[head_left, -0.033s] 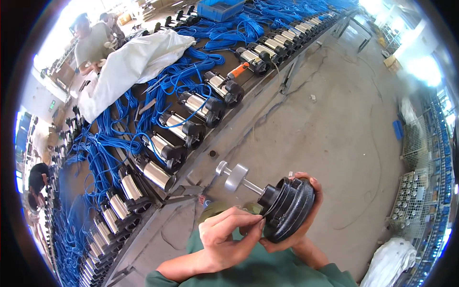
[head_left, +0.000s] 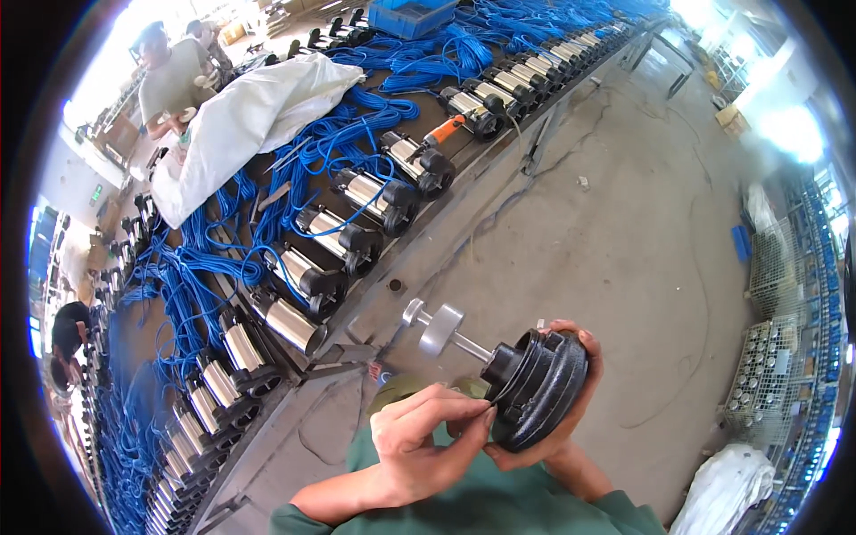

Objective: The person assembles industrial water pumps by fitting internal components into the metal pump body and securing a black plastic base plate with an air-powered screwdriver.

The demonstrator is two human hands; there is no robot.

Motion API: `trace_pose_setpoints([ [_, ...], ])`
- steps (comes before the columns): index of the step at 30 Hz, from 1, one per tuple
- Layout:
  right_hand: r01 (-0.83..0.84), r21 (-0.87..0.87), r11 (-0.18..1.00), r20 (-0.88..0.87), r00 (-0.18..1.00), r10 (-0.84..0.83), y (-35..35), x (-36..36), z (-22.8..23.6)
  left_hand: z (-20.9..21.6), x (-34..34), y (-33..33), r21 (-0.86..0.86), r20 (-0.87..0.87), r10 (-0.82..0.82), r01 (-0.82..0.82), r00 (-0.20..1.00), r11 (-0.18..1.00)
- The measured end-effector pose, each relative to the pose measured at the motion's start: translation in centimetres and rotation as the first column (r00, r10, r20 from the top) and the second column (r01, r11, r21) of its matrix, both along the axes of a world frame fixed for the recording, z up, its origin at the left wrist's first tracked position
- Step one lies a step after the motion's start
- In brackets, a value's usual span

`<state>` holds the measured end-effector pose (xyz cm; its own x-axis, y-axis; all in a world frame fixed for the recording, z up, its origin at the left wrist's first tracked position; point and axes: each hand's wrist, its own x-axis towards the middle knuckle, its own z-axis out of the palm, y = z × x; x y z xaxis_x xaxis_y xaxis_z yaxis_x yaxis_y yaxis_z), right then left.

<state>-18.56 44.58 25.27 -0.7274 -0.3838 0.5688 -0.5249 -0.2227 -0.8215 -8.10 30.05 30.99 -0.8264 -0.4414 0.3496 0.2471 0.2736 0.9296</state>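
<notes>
Housing, black motor end (head_left: 539, 392), clamped in our right hand (head_left: 569, 430), off workbench's right edge (head_left: 441, 198). Lies just right of our left hand (head_left: 432, 441), fingertips pinched together at rim; what's pinched, we cannot tell. Steel shaft (head_left: 473, 348), long axis, points up-left toward that edge.

Left, cylinders (head_left: 364, 189) and cables (head_left: 456, 55) lie on the bench (head_left: 430, 116).

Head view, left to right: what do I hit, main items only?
Co-worker in dark clothing → white sheet → wearer's left hand → black round housing → wire baskets.
</notes>
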Motion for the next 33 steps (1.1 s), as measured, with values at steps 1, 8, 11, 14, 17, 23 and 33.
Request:
trace_pose_setpoints([
  [1, -0.015, -0.013, 1.000, 0.016, 1.000, 0.015, 0.1, 0.0, 0.0, -0.2, 0.0, 0.1, 0.013, 0.004, 0.004, -0.004, 1.000, 1.000],
  [8, -0.071, -0.035, 0.997, 0.098, 0.992, 0.074, 0.3, 0.1, 0.2, 0.1, 0.4, -0.1, 0.111, 0.069, -0.036, 0.028, 0.997, 0.993],
  [11, -0.106, -0.053, 0.993, 0.143, 0.983, 0.112, 0.4, 0.1, 0.3, -0.2, 0.5, -0.2, 0.080, 0.050, -0.049, 0.045, 0.998, 0.996],
  [14, -0.129, -0.138, 0.982, 0.222, 0.962, 0.158, 0.0, 0.7, 0.0, -0.3, 0.6, -0.2, 0.083, 0.050, -0.041, 0.037, 0.998, 0.996],
  [17, -0.137, -0.108, 0.985, 0.220, 0.963, 0.158, 0.0, 1.0, 0.3, 0.0, 0.7, -0.3, 0.086, 0.064, -0.048, 0.042, 0.997, 0.995],
  [23, -0.151, 0.010, 0.988, 0.130, 0.980, 0.148, 0.5, 0.8, 0.6, 1.2, 0.9, -1.6, -0.080, 0.106, -0.105, 0.114, 0.989, 0.990],
  [33, -0.120, 0.119, 0.986, 0.032, 0.993, 0.118, 0.9, 0.1, 1.4, 1.2, 1.2, -2.3, 0.477, 0.337, -0.316, 0.129, 0.887, 0.870],
])
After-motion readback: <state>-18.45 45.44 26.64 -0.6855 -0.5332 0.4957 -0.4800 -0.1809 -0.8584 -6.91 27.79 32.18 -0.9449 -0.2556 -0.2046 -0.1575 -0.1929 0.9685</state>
